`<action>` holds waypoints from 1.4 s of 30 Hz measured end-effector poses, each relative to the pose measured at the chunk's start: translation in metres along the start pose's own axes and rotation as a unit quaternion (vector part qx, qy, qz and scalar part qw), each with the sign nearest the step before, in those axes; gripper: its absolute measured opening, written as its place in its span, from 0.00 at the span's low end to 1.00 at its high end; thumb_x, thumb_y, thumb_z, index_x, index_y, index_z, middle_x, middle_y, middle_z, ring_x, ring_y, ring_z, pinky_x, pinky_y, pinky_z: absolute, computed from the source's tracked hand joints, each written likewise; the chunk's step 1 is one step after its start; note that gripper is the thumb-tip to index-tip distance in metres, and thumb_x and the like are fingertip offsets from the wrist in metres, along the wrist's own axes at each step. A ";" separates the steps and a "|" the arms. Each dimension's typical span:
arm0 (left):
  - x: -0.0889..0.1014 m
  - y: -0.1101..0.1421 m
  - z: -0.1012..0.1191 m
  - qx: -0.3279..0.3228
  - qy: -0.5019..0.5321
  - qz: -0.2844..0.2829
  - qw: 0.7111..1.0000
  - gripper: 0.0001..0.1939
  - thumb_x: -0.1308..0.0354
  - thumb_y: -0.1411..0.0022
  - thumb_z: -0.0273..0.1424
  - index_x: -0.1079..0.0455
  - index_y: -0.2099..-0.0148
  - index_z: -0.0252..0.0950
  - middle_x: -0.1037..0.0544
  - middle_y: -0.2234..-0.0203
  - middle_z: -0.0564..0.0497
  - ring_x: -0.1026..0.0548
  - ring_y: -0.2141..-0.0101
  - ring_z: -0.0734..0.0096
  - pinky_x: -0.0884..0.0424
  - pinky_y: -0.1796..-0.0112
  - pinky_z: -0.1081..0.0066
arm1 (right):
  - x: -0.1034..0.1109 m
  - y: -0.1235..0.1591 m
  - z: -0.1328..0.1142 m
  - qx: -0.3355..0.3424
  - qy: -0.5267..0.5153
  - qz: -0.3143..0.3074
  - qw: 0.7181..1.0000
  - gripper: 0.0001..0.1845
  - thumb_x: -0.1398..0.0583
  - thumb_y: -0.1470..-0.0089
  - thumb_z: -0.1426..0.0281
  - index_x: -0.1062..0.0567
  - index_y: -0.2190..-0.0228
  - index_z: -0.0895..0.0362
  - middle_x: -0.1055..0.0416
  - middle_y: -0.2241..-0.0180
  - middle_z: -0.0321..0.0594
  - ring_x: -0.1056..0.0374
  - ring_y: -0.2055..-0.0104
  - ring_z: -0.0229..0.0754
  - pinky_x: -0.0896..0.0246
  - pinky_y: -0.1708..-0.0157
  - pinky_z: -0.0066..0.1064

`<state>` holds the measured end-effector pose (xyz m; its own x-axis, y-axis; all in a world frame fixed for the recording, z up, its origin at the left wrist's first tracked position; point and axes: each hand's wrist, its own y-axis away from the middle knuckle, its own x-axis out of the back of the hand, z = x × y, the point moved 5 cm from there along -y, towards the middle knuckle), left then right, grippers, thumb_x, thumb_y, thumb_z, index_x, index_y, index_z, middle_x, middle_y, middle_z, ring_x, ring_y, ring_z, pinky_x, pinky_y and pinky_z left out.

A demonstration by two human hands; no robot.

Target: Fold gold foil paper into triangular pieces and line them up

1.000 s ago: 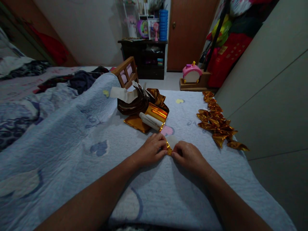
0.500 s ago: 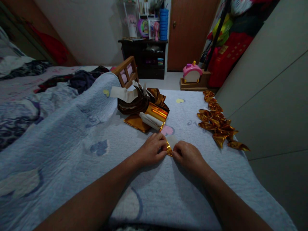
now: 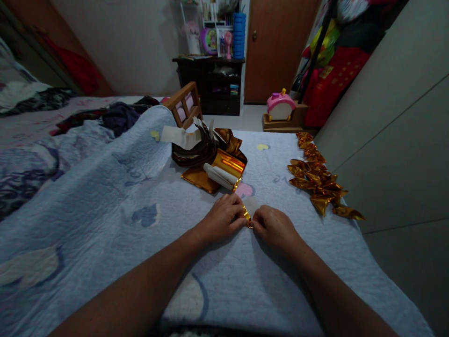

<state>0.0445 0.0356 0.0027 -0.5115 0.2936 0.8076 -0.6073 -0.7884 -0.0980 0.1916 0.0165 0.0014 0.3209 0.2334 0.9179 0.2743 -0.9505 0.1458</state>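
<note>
Between my hands, low over the quilt, is a sheet of gold foil paper [image 3: 246, 213] with a pale back, its near edge folded over. My left hand [image 3: 226, 216] grips its left side, fingers curled and thumb pressed near the fold. Thumb and fingers of my right hand [image 3: 272, 224] pinch the right end of the same fold. Most of the sheet is hidden by my fingers. Just beyond lies a stack of gold foil paper [image 3: 229, 163], fanned and curled, with white backs showing. Several folded gold foil pieces [image 3: 314, 182] lie in a heap to the right.
A blue quilt [image 3: 140, 262] with heart shapes covers the bed and bunches up at the left. Past the far edge stand a wooden bed rail [image 3: 185, 105], a dark cabinet [image 3: 210, 86] and a pink toy [image 3: 280, 106]. A pale panel [image 3: 403, 154] borders the right side.
My left thumb has slid slightly right along the fold, toward my right fingertips. Both hands keep their hold on the foil paper; the stack and the heap stay put.
</note>
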 end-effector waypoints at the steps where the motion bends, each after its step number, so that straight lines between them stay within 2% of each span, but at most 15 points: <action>1: 0.000 0.000 0.000 -0.001 -0.001 0.001 1.000 0.05 0.40 0.35 0.31 0.27 0.65 0.37 0.27 0.61 0.49 0.32 0.59 0.63 0.35 0.56 0.62 | 0.000 0.000 0.000 0.000 0.000 0.001 1.000 0.09 0.41 0.39 0.69 0.22 0.70 0.56 0.23 0.67 0.42 0.31 0.65 0.41 0.50 0.68 0.31; 13: -0.001 0.000 -0.001 -0.001 0.007 0.001 1.000 0.04 0.38 0.38 0.29 0.29 0.66 0.36 0.27 0.61 0.49 0.32 0.58 0.63 0.35 0.56 0.63 | 0.002 0.000 -0.003 -0.012 -0.004 -0.005 1.000 0.09 0.41 0.39 0.69 0.21 0.69 0.57 0.23 0.67 0.43 0.31 0.66 0.41 0.50 0.68 0.31; 21: 0.003 0.001 0.000 0.006 0.040 -0.002 0.999 0.10 0.36 0.36 0.35 0.30 0.68 0.36 0.27 0.61 0.49 0.32 0.59 0.63 0.35 0.55 0.62 | 0.001 0.000 -0.001 -0.003 -0.010 0.001 1.000 0.09 0.40 0.39 0.69 0.22 0.70 0.56 0.24 0.67 0.42 0.31 0.66 0.42 0.50 0.69 0.31; 34: 0.004 0.000 0.001 0.004 0.033 -0.011 0.999 0.07 0.39 0.36 0.32 0.26 0.67 0.37 0.27 0.61 0.49 0.31 0.58 0.63 0.35 0.54 0.62 | 0.002 0.000 -0.002 -0.007 -0.003 -0.013 1.000 0.10 0.40 0.38 0.68 0.22 0.69 0.57 0.23 0.66 0.42 0.31 0.65 0.41 0.50 0.68 0.31; 42: 0.003 0.001 0.001 0.005 0.030 -0.008 1.000 0.07 0.40 0.35 0.32 0.29 0.67 0.37 0.27 0.61 0.49 0.32 0.58 0.63 0.35 0.55 0.62 | 0.001 0.000 -0.002 -0.005 -0.009 -0.004 1.000 0.09 0.40 0.40 0.70 0.22 0.71 0.56 0.24 0.67 0.43 0.31 0.65 0.42 0.50 0.68 0.31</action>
<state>0.0433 0.0355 0.0053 -0.5376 0.3376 0.7726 -0.6101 -0.7882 -0.0802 0.1905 0.0162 0.0035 0.3356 0.2438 0.9099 0.2682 -0.9507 0.1558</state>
